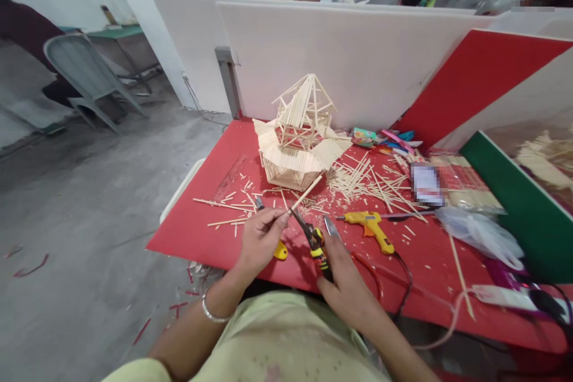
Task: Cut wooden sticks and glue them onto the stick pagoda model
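My left hand [265, 234] pinches a thin wooden stick [308, 191] near its lower end; the stick slants up and to the right. In my right hand [342, 268] are pliers [314, 245] with black and yellow handles, their jaws at the stick beside my left fingertips. Whether the jaws touch the stick I cannot tell. Behind my hands stands a pagoda-like model [295, 137] built of sticks, with a pointed roof frame on top. A yellow-handled tool [280, 250] lies partly hidden under my left hand. A metal blade-like piece [330, 225] shows just above my right hand.
A yellow glue gun [369, 228] with a cord lies right of my hands on the red table [188, 233]. Loose sticks [358, 179] are scattered around the model. A plastic bag [478, 233] and a green board [514, 209] are at the right. White panels [331, 59] stand behind.
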Motion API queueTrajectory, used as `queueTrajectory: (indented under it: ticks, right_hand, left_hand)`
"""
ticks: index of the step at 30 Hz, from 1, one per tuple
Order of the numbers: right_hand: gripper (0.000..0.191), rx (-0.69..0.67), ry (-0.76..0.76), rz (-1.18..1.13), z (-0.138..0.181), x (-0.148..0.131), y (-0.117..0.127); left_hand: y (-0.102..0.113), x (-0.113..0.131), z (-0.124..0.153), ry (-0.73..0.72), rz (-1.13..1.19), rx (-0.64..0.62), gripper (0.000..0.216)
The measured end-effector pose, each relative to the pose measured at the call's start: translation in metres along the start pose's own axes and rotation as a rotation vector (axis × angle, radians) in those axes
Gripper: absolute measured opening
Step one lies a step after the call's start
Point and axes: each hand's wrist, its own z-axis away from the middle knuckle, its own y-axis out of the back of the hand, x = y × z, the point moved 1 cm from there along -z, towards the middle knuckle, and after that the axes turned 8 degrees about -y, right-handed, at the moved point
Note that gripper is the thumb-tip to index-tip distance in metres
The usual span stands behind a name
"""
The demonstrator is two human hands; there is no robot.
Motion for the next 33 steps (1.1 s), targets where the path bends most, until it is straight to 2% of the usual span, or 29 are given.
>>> queueTrajectory:
  ticks: [5, 13, 17, 22, 24, 29, 33]
  right_hand:
    - [0.077, 0.073, 0.104, 0.101, -0.005, -0.009, 0.005]
    - [0.07, 0.086, 0.103, 0.104, -0.011, -0.013, 0.01]
    - [0.057, 0.105, 0.113, 0.05, -0.016, -0.015, 0.004]
    - [0.062, 0.138, 0.133, 0.025, -0.02, -0.003, -0.007]
    - [0.066, 0.127, 0.174, 0.023, -0.02, 0.003, -0.007]
    - [0.071, 0.089, 0.209, 0.08, -0.017, 0.008, 0.0]
    - [0.066, 0.076, 0.172, 0.112, -0.017, 0.006, -0.002]
  left_hand:
    - [-0.002, 0.009, 0.001, -0.059, -0.103, -0.05, 0.021]
    - [-0.002, 0.01, 0.003, -0.173, -0.227, -0.111, 0.018]
    - [-0.001, 0.009, 0.003, -0.227, -0.241, -0.124, 0.016]
    - [0.003, 0.001, 0.002, -0.262, -0.227, -0.189, 0.02]
    - [0.005, -0.003, 0.001, -0.159, -0.147, -0.235, 0.025]
    - [0.004, -0.01, 0.004, 0.31, 0.261, -0.349, 0.03]
    - [0.002, -0.013, 0.008, 0.502, 0.436, -0.36, 0.031]
